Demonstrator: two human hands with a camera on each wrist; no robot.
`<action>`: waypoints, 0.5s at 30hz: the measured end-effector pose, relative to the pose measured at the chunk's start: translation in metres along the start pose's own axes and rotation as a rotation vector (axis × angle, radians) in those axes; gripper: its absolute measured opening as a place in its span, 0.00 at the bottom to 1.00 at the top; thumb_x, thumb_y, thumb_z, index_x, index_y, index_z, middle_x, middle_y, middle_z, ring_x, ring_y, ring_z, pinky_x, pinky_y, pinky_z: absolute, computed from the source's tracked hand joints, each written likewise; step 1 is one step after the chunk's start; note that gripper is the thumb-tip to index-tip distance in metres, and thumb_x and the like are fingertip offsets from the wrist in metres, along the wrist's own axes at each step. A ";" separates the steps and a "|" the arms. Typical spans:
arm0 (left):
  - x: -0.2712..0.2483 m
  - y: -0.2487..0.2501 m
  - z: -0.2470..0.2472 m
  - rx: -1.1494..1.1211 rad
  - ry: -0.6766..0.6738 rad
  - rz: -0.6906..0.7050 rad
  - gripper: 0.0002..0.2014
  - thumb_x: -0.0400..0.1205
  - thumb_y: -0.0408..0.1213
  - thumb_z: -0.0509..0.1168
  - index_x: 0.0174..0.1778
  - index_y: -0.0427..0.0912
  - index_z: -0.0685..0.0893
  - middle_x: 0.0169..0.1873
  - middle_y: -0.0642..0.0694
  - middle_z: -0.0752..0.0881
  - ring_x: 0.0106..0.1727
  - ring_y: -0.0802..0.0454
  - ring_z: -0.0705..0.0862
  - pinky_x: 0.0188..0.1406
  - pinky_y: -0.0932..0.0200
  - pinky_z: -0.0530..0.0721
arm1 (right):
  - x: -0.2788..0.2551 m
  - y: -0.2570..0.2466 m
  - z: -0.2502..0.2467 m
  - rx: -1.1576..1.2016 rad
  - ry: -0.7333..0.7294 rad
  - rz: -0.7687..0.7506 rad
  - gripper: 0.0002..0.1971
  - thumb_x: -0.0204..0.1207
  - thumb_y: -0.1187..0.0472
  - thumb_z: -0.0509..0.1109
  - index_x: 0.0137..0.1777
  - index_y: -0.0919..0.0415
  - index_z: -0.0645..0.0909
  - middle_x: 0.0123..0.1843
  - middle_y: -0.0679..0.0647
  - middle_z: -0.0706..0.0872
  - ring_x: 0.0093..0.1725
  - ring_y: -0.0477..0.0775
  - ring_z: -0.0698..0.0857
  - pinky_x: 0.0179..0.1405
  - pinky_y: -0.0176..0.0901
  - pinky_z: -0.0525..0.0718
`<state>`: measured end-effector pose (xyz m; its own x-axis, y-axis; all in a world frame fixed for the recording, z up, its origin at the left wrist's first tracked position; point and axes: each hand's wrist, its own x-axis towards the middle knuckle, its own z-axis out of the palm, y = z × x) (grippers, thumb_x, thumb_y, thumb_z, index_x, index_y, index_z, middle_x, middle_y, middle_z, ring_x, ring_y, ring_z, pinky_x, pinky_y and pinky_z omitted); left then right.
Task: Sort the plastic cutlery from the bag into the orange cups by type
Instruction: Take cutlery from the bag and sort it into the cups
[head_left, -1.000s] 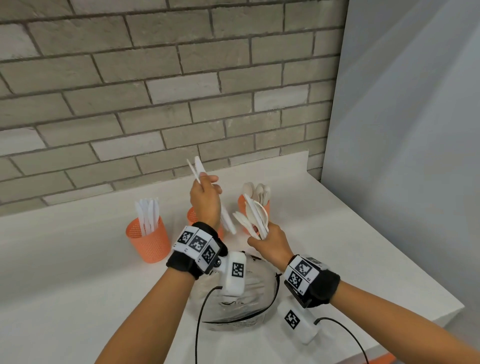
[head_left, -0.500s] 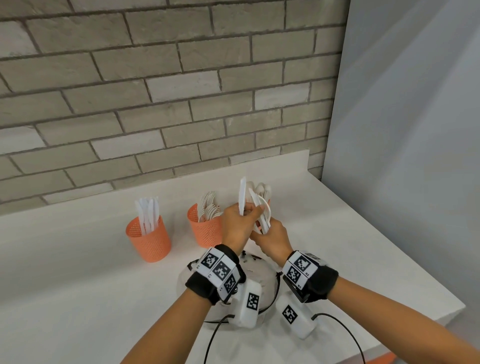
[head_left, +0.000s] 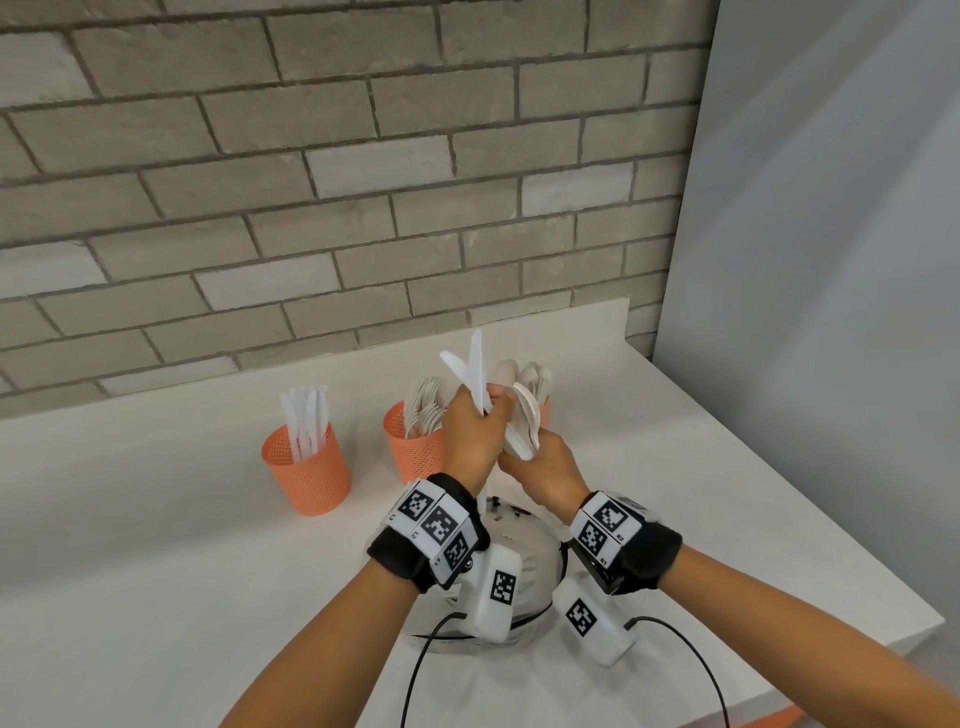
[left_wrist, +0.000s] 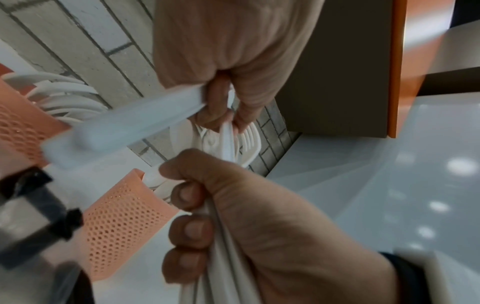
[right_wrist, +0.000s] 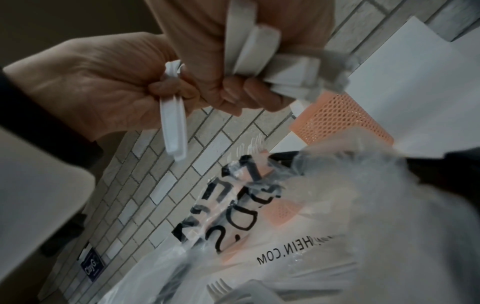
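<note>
My left hand (head_left: 485, 410) grips two white plastic knives (head_left: 475, 374) that stick up in a V; their handles (left_wrist: 142, 119) show in the left wrist view. My right hand (head_left: 524, 457) touches it and grips a bundle of mixed white cutlery (head_left: 524, 421), fork tines (left_wrist: 249, 135) among it. Three orange mesh cups stand by the wall. The left cup (head_left: 309, 467) holds knives and the middle cup (head_left: 415, 452) holds curved pieces. The right cup (head_left: 544, 410) holds spoons and is mostly hidden by my hands. The clear printed bag (right_wrist: 285, 236), under my wrists, holds several forks.
A brick wall runs right behind the cups. A grey panel closes off the right side. The white counter (head_left: 156, 571) ends in an edge at the near right. Cables from the wrist cameras trail over the bag and the counter.
My left hand came down and right from above the middle cup to the right hand's bundle. It now holds two knives spread in a V. The right hand barely moved.
</note>
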<state>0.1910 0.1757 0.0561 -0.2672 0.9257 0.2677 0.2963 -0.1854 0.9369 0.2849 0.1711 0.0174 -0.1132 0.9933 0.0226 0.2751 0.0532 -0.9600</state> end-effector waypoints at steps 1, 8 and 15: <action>0.001 0.003 -0.004 -0.009 0.044 0.006 0.07 0.82 0.34 0.60 0.44 0.35 0.81 0.31 0.46 0.83 0.35 0.53 0.83 0.36 0.72 0.79 | 0.000 -0.001 0.001 0.008 -0.017 0.001 0.11 0.73 0.65 0.70 0.33 0.53 0.74 0.26 0.48 0.75 0.20 0.40 0.73 0.18 0.29 0.68; 0.048 0.019 -0.077 -0.480 0.286 -0.164 0.14 0.87 0.39 0.51 0.36 0.41 0.73 0.15 0.52 0.75 0.18 0.59 0.76 0.22 0.69 0.78 | 0.000 -0.008 0.002 0.233 -0.198 0.139 0.12 0.74 0.59 0.74 0.35 0.59 0.73 0.24 0.51 0.71 0.14 0.43 0.70 0.14 0.34 0.71; 0.083 -0.007 -0.166 -0.279 0.462 -0.133 0.17 0.82 0.45 0.63 0.29 0.44 0.71 0.23 0.48 0.71 0.13 0.60 0.67 0.17 0.65 0.70 | 0.011 -0.014 0.000 0.419 -0.218 0.269 0.05 0.76 0.58 0.70 0.43 0.55 0.76 0.19 0.45 0.70 0.16 0.42 0.66 0.15 0.32 0.70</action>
<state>0.0144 0.1991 0.1090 -0.6786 0.7181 0.1546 -0.0047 -0.2147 0.9767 0.2795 0.1811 0.0308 -0.2992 0.9195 -0.2548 -0.0771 -0.2895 -0.9541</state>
